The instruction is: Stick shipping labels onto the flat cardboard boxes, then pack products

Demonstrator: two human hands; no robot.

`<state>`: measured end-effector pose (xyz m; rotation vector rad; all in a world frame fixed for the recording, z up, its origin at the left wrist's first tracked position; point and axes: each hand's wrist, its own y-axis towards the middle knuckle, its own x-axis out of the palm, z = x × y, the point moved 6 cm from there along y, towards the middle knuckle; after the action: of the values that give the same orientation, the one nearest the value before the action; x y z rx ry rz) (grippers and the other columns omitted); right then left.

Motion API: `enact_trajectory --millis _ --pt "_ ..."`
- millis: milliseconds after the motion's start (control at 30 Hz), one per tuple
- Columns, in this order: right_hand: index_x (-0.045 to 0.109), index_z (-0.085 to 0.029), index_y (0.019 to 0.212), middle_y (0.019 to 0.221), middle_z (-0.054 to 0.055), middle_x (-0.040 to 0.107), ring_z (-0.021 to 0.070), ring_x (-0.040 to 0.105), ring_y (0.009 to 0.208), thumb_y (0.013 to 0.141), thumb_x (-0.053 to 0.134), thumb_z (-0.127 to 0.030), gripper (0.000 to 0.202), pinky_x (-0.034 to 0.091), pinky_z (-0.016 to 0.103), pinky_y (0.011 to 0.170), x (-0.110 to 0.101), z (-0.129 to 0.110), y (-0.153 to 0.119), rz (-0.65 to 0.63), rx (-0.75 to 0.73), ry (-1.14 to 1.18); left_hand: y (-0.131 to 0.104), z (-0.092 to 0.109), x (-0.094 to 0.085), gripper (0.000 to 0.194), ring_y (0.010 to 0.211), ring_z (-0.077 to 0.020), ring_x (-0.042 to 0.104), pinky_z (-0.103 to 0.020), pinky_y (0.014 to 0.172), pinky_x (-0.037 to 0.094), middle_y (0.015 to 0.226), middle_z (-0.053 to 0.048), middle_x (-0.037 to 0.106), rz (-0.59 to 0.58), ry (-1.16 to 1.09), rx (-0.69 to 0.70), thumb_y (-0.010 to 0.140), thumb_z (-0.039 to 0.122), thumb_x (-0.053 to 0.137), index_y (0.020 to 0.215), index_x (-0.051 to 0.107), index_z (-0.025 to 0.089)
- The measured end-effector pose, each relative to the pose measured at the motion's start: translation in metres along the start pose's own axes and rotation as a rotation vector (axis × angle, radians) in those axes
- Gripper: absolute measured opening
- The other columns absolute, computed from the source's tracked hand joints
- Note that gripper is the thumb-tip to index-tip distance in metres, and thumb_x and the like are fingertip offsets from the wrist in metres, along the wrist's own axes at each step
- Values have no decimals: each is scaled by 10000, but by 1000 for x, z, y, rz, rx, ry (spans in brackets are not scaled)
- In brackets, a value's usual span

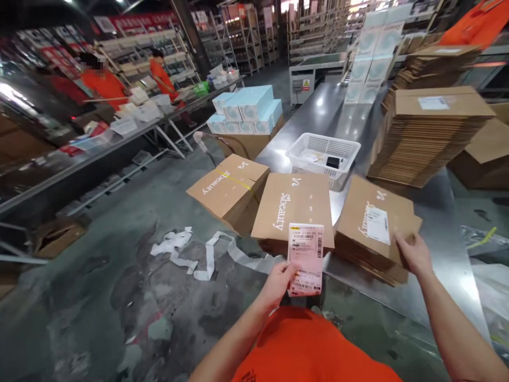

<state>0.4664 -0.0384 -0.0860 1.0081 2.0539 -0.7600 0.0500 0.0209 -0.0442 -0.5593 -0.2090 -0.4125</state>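
Note:
My left hand [281, 282] pinches a pink-tinted shipping label sheet [306, 254] printed with text and barcodes, held upright in front of my body; it may be more than one sheet. To the right, my right hand [413, 252] grips the near right corner of the top flattened cardboard box [353, 207] on a stack. A white label [377, 225] lies stuck on that box's face. Behind the held label sheet is a middle stack of flattened boxes [294, 199] with white "beauty" lettering. Further left, another stack [233, 183] is bound with a yellow strap.
A white plastic basket [306, 142] with a small black object stands on the metal table [431, 223]. A tall cardboard stack [437, 127] rises at right. Light-blue boxes [254, 103] are piled behind. White strip [210, 260] trails on the floor. Co-workers [101, 82] stand left.

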Motion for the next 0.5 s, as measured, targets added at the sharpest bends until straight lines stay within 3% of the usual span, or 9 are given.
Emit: enact_trajectory --millis 67,100,167,200,267,333,433,500 --pt "609 -56 1192 1221 379 533 524 466 1197 731 584 -604 716 377 668 880 -4 6 -12 40 -10 -115 0 -6 0 567 620 -153 576 -287 633 486 675 -35 657 16 42 -22 591 629 753 795 691 104" --pt "619 -70 1172 1263 379 501 538 412 1239 719 585 -626 718 343 695 898 -7 -8 -22 72 -93 -147 -1 -8 1 565 622 -148 565 -281 631 478 677 -31 651 12 58 -28 597 631 748 794 688 105" --pt "572 -103 1240 1374 311 441 475 357 1310 760 521 -641 722 338 660 960 -7 -63 -51 60 -398 -61 -1 -10 5 551 632 -139 546 -267 635 458 688 -27 639 -6 100 -14 614 628 736 787 687 107" --pt "530 -126 1287 1384 256 456 406 404 1298 786 496 -625 708 389 586 971 -4 -97 -70 -33 -569 66 -2 -9 7 547 630 -133 533 -259 632 445 684 -24 628 -16 130 1 622 629 730 775 686 106" --pt "508 -194 1308 1280 158 567 286 549 1147 815 515 -578 625 486 432 903 9 -159 -114 -400 -798 280 -4 -7 9 546 610 -123 507 -251 614 421 653 -16 599 -34 188 21 640 639 711 742 680 103" --pt "629 -197 1095 1008 86 668 214 618 896 818 548 -550 456 518 328 757 20 -203 -154 -651 -930 332 -7 2 10 543 657 -141 535 -257 640 431 699 -30 617 -54 196 53 656 625 710 808 688 105" --pt "644 -177 748 642 13 593 148 541 619 849 516 -534 393 445 257 562 35 -231 -190 -762 -974 316 -16 33 7 654 974 -212 580 -275 794 457 1062 -85 653 -2 105 234 592 479 818 1135 631 165" --pt "640 -174 704 595 1 563 134 514 579 867 494 -523 412 405 245 527 44 -236 -204 -812 -991 323 -20 58 1 717 1042 -213 562 -266 807 457 1175 -83 617 124 65 356 560 375 847 1205 585 205"
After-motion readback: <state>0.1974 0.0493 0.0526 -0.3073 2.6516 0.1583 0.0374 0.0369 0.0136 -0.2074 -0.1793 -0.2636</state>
